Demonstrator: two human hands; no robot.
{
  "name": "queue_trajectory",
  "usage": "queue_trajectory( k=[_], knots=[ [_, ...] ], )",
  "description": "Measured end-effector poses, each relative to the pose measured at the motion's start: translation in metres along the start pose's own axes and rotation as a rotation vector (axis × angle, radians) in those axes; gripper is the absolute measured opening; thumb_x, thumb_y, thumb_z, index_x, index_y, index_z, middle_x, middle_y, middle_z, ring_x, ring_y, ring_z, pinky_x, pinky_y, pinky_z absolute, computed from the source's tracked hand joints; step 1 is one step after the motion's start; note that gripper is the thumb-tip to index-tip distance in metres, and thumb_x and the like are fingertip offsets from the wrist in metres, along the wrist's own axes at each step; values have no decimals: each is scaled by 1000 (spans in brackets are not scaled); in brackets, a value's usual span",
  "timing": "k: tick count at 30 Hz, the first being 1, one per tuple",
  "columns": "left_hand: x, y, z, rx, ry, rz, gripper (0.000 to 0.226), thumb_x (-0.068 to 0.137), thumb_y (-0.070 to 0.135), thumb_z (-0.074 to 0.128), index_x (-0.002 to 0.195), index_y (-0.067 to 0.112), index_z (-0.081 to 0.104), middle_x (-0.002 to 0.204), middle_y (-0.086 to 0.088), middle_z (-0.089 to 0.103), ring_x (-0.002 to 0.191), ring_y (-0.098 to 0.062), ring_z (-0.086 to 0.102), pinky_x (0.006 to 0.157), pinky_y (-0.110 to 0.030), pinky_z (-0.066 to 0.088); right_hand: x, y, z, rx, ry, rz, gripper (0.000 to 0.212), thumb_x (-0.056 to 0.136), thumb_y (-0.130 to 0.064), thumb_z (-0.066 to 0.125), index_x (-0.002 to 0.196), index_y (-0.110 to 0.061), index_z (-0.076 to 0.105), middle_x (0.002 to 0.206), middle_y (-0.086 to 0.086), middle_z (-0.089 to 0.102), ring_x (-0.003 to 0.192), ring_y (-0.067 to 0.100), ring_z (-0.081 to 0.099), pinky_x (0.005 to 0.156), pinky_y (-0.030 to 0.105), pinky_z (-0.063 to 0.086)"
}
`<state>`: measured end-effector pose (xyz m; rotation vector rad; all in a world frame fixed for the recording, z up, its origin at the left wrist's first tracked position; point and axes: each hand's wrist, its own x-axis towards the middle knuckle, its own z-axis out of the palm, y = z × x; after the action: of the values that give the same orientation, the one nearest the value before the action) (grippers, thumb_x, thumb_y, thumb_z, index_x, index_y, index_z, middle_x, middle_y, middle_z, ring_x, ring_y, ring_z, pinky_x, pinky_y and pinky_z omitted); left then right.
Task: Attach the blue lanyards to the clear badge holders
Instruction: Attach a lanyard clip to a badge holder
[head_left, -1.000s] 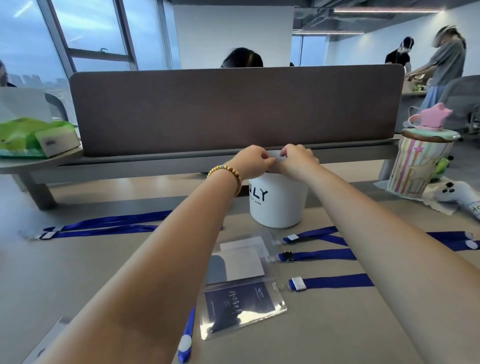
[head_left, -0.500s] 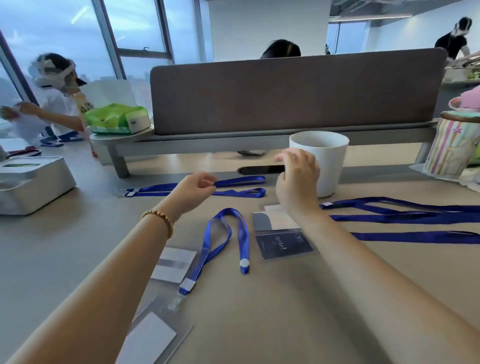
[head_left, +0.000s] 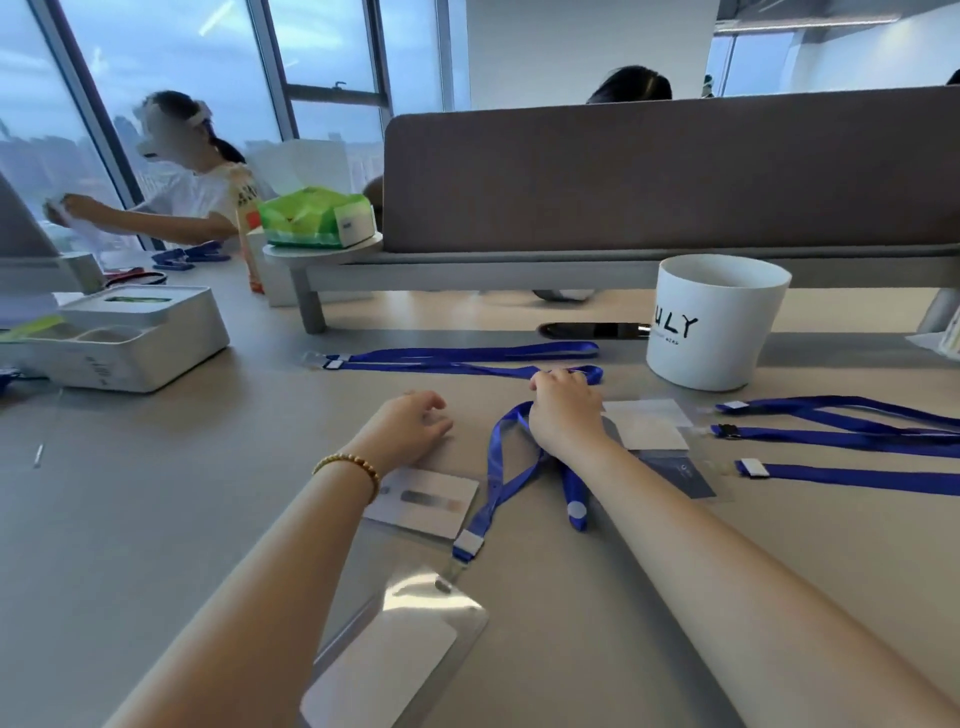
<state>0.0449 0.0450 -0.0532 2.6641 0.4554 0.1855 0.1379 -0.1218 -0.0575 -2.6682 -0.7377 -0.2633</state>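
A grey bench (head_left: 156, 519) runs up to a padded divider (head_left: 675, 171), with tall windows behind. The right hand (head_left: 566, 410) rests on a looped lanyard (head_left: 498, 467), fingers curled down over the strap; whether they pinch it I cannot tell. This lanyard's clip meets a clear holder (head_left: 395, 644) at the near edge. The left hand (head_left: 410, 421) lies loosely open and empty, just beyond a card (head_left: 423, 501). More lanyards (head_left: 857, 436) stretch out to the right, beside stacked holders (head_left: 654, 431). A white cup (head_left: 717, 322) stands behind them.
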Motion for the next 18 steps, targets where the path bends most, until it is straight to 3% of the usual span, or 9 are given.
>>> queue_trajectory(
  k=[4,8,13,15,16,18],
  knots=[
    [31,-2,-1,116,-8,-7,42,95,27,43,136,16,40,137,-9,44,118,-26,50,99,-36,42,35,-4,10,-87,-33,-8,38,91,-8,45,129,-9,45,134,9,46,126,29,38,105,40,30],
    [50,-3,2,157,-6,34,48,95,23,43,141,18,30,140,-10,41,118,-28,51,98,-40,45,65,-7,22,-156,-161,38,43,92,-16,49,134,-10,42,140,10,42,134,30,32,115,50,15],
    [55,-1,3,84,55,48,49,93,20,48,139,17,32,135,-11,46,116,-26,53,94,-35,46,70,-9,29,-166,-125,15,29,94,-19,49,121,-8,52,125,11,51,119,30,43,100,41,33],
    [56,5,1,-153,118,-86,33,94,25,47,124,11,47,118,-13,58,99,-24,60,89,-36,51,66,-12,26,-105,-79,-64,22,95,-14,45,116,-9,48,113,10,57,111,30,50,97,40,35],
    [53,12,-3,-404,125,-201,30,96,30,44,113,7,52,108,-14,62,88,-23,62,85,-37,53,63,-15,22,-33,-38,-98,17,96,-11,41,112,-10,47,103,9,60,103,30,54,95,40,36],
    [47,24,-9,-990,2,-418,48,97,43,33,100,0,54,95,-17,64,77,-23,63,73,-34,55,55,-24,10,185,20,-155,14,97,-11,36,106,-12,46,88,6,63,88,30,56,87,40,41]
  ],
)
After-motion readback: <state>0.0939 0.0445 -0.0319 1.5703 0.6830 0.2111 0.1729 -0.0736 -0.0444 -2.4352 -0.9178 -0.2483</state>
